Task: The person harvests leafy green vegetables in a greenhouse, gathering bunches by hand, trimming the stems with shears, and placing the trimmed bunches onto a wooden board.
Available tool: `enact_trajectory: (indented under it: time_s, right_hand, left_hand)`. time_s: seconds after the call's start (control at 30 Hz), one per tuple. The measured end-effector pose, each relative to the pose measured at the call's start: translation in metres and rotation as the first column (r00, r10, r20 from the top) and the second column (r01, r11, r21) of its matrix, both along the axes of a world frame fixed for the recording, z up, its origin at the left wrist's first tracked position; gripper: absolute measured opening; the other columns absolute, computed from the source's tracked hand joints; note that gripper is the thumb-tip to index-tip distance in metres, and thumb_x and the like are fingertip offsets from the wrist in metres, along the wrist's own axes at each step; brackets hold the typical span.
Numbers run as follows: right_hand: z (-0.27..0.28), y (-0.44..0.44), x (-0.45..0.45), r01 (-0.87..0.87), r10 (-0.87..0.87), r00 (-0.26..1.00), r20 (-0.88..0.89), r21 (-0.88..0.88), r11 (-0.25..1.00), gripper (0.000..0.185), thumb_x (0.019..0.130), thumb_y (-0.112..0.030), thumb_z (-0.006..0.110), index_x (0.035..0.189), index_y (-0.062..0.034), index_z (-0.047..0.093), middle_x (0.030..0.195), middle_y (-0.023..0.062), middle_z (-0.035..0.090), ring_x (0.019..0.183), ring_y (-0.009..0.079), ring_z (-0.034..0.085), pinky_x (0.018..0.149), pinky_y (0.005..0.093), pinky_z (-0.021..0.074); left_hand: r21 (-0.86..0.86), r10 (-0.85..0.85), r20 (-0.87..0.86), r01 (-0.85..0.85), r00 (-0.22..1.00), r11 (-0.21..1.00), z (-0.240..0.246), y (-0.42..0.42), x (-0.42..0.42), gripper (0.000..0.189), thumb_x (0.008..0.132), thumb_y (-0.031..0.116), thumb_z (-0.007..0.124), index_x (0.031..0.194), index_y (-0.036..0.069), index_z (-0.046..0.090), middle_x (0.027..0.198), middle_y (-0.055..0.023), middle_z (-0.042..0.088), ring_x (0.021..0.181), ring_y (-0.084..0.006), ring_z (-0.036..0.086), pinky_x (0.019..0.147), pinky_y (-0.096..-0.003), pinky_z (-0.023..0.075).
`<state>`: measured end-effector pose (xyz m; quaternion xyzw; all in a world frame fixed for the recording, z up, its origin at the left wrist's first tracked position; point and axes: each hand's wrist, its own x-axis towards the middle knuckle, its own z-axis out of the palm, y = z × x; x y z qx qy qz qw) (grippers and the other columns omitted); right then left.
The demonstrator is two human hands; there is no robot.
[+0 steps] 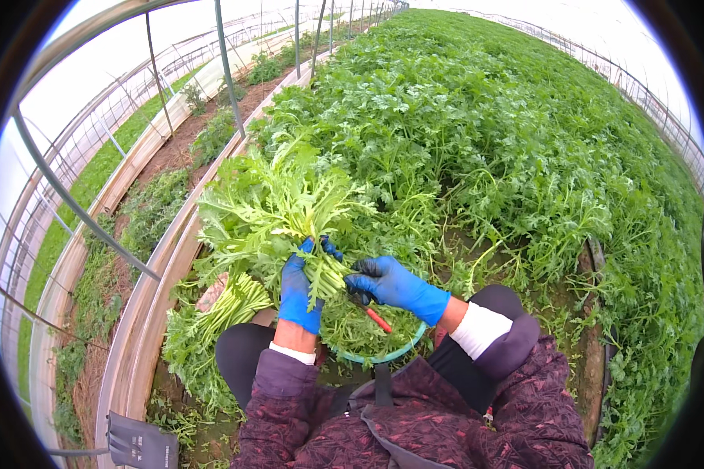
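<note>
My left hand (301,284), in a blue glove, is closed around a bunch of leafy greens (305,211), its leaves pointing away from me. At the cut stem ends (328,275) is my right hand (384,285), also blue-gloved, with bent fingers. A tool with a red handle (379,320) sticks out below the right fingers; its other end is hidden, and whether the hand grips it is unclear. Under both hands stands a round basin with a teal rim (413,346), holding loose leaves and trimmings. More cut greens (234,311) lie in a pile to the left, stems together.
Dense rows of growing greens (475,105) fill the ground ahead and to the right. Along the left runs a plastic-covered low wall (170,240) with metal hoops (82,205). A dark printed bag (142,442) lies at lower left. A black hose (609,352) runs at right.
</note>
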<state>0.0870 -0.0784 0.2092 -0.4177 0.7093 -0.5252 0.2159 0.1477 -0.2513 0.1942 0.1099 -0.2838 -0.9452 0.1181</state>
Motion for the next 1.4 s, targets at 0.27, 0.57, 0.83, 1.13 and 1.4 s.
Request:
enact_trajectory:
  time_s: [0.27,0.57,0.83,1.13,1.4]
  right_hand:
    - [0.004,0.01,0.039,-0.513,0.65,0.51,-0.563,0.408,0.756,0.026,0.084,-0.027,0.06,0.109,-0.0184,0.061,0.083,0.0116,0.065,0.075,0.034,0.064,0.061,0.0449,0.0501]
    - [-0.032,0.005,-0.03,-0.261,0.221,0.946,0.237,0.157,0.952,0.075,0.075,-0.041,0.077,0.133,-0.005,0.046,0.119,0.0151,0.061,0.107,0.0252,0.059,0.093,0.0353,0.0451]
    - [-0.104,-0.003,0.003,0.045,-0.053,0.998,0.042,0.166,0.985,0.029,0.095,-0.025,0.054,0.12,-0.0136,0.06,0.107,0.0066,0.064,0.094,0.0211,0.06,0.086,0.0296,0.0453]
    - [-0.089,-0.032,-0.008,0.354,0.153,0.397,0.905,-0.305,0.884,0.036,0.086,-0.015,0.067,0.116,0.0027,0.058,0.112,0.0083,0.064,0.099,0.0174,0.061,0.089,0.0314,0.0476]
    - [-0.082,-0.04,-0.016,0.391,-0.023,0.376,0.926,-0.136,0.91,0.035,0.082,-0.008,0.068,0.115,0.0011,0.06,0.106,0.0092,0.066,0.095,0.019,0.062,0.086,0.0318,0.0487]
  left_hand:
    - [0.301,-0.169,-0.101,0.192,0.98,0.934,-0.012,-0.034,-0.004,0.037,0.092,0.014,0.049,0.119,-0.011,0.045,0.087,-0.0095,0.054,0.075,-0.0183,0.053,0.068,-0.0343,0.0474]
    - [-0.672,-0.016,0.196,0.146,0.98,0.726,-0.089,-0.036,0.011,0.035,0.088,0.015,0.062,0.119,0.001,0.056,0.105,-0.0099,0.065,0.096,-0.0209,0.062,0.084,-0.0348,0.0507]
    - [-0.977,-0.126,0.148,0.125,0.981,-0.174,-0.117,-0.029,0.02,0.043,0.091,0.019,0.054,0.132,0.007,0.05,0.135,-0.0143,0.05,0.124,-0.0306,0.046,0.105,-0.0404,0.0351]
    - [-0.848,-0.053,0.091,0.106,0.994,0.52,-0.11,-0.016,0.017,0.039,0.08,0.015,0.074,0.115,0.002,0.061,0.109,-0.01,0.066,0.098,-0.0198,0.061,0.088,-0.0349,0.0477]
    - [-0.565,-0.072,0.3,0.239,0.951,0.79,-0.113,-0.013,0.011,0.037,0.082,0.011,0.07,0.116,0.0,0.061,0.109,-0.0079,0.065,0.097,-0.0152,0.06,0.086,-0.0301,0.0481]
